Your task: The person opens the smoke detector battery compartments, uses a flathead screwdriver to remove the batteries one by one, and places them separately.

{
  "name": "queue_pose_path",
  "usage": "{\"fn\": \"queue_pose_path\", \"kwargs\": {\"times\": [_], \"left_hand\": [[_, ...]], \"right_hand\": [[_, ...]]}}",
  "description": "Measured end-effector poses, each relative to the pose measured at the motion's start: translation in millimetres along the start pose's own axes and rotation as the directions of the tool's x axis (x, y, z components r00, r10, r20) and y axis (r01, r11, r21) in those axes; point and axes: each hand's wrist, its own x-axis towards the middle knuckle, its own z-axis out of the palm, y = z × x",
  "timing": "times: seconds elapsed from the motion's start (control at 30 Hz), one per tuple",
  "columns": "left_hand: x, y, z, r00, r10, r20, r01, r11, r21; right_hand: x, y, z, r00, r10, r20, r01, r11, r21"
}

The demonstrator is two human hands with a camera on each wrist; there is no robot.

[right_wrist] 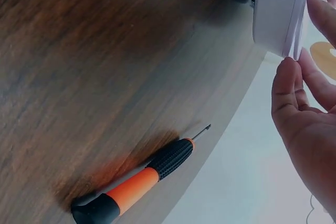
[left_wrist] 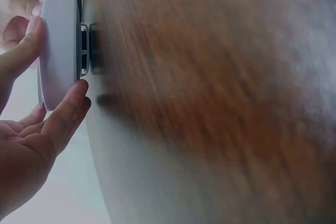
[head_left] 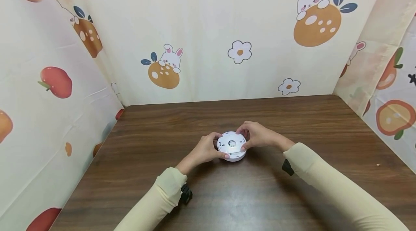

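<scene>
A round white smoke detector (head_left: 227,148) is held between both hands, its flat back plate (head_left: 238,139) facing up. Its grille (left_wrist: 84,51) points down, close over the table. My left hand (head_left: 205,148) grips the left side, with the thumb at the near rim and fingers round the far edge. On the right, my right hand (head_left: 258,135) pinches the plate's edge between thumb and fingers. Seen from the right wrist, the thin plate (right_wrist: 300,22) stands slightly apart from the detector's thicker body (right_wrist: 275,11) along the edge.
An orange and black screwdriver (right_wrist: 136,187) lies on the brown wooden table (head_left: 156,126); in the head view it is hidden. Printed cloth (head_left: 208,75) hangs behind the table and along both sides. A tiny pale speck (head_left: 378,165) lies at the right.
</scene>
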Motion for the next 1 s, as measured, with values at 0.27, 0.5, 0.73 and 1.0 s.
{"fn": "queue_pose_path", "kwargs": {"times": [0.27, 0.5, 0.73, 1.0], "left_hand": [[0.1, -1.4, 0.6, 1.0, 0.006, 0.0, -0.006, 1.0, -0.001], [-0.1, -2.0, 1.8, 1.0, 0.02, -0.014, -0.02, 1.0, -0.003], [-1.0, -2.2, 2.2, 1.0, 0.007, -0.016, -0.007, 1.0, -0.017], [-0.7, -3.0, 2.0, 1.0, 0.0, -0.014, 0.0, 1.0, -0.015]], "right_hand": [[2.8, -1.0, -1.0, 0.998, 0.052, -0.029, -0.049, 0.995, 0.092], [3.4, 1.6, -0.6, 0.995, 0.092, -0.044, -0.084, 0.984, 0.159], [3.4, 2.8, -0.7, 0.992, 0.121, -0.046, -0.107, 0.963, 0.246], [4.5, 8.1, -1.6, 0.984, 0.176, -0.014, -0.161, 0.922, 0.352]]}}
